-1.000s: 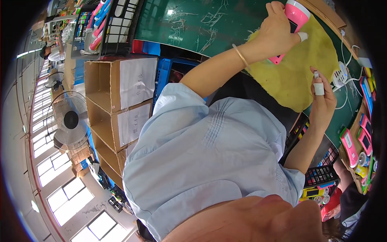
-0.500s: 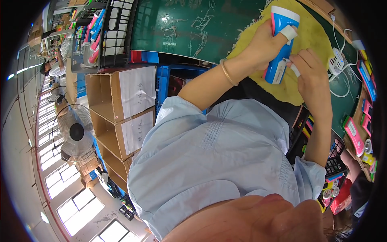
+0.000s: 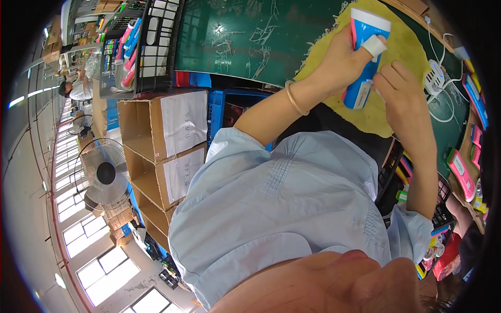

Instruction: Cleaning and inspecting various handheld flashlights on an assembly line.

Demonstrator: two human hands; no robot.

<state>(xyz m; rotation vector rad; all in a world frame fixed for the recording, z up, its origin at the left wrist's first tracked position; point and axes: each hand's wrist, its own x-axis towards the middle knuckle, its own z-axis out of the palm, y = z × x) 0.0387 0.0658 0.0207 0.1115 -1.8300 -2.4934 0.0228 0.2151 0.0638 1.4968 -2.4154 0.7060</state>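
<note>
A blue-and-pink flashlight (image 3: 358, 87) with a wide white head slants over a yellow cloth (image 3: 412, 49). My left hand (image 3: 342, 60) is wrapped round its middle, thumb across the front; a white wrap (image 3: 374, 46) covers the thumb tip. A pale label sits near the narrow lower end. Close to that end, on its right side, is my right hand (image 3: 401, 94), fingers curled and pressed together. Its fingertips point at the label's edge; whether they touch it or hold something small is hidden.
The green tabletop (image 3: 224, 39) lies under the cloth. White cables run from a white multi-port charger (image 3: 434, 78) at right. Black crate (image 3: 156, 47) and stacked cardboard boxes (image 3: 141, 130) stand at left. More pink and blue flashlights (image 3: 461, 175) lie along the right edge.
My right hand has drawn slightly right and its fingers have curled in; the white bit at its fingertips no longer shows. My left hand still holds the flashlight. The view has shifted slightly.
</note>
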